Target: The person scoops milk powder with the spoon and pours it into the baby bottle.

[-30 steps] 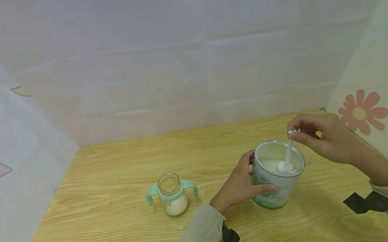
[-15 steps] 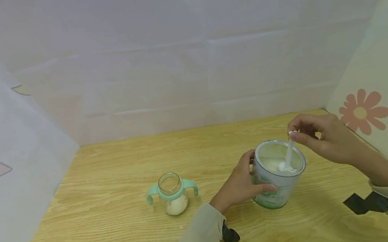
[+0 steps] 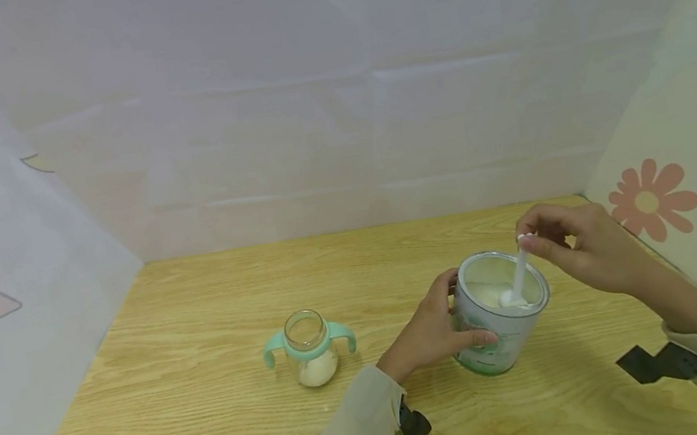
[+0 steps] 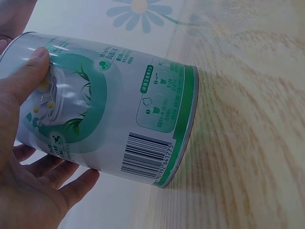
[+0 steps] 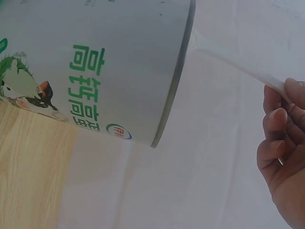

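Note:
My left hand grips the side of a white and green milk powder can, thumb in front and fingers curled round the far side. The can is open at the top and tilted, with pale powder inside. Between thumb and fingertips my right hand pinches the end of a white scoop, whose bowl sits in the powder inside the can. In the right wrist view the scoop's handle sticks out past the can's rim. The left wrist view shows a barcode and green label on the can.
A baby bottle with mint green handles stands uncapped to the left on the wooden table, pale powder in its bottom. White cloth walls with star and flower prints enclose the back and sides.
Within the can the scoop's bowl has shifted very slightly. Both hands and the can stay almost in place, and the bottle has not moved.

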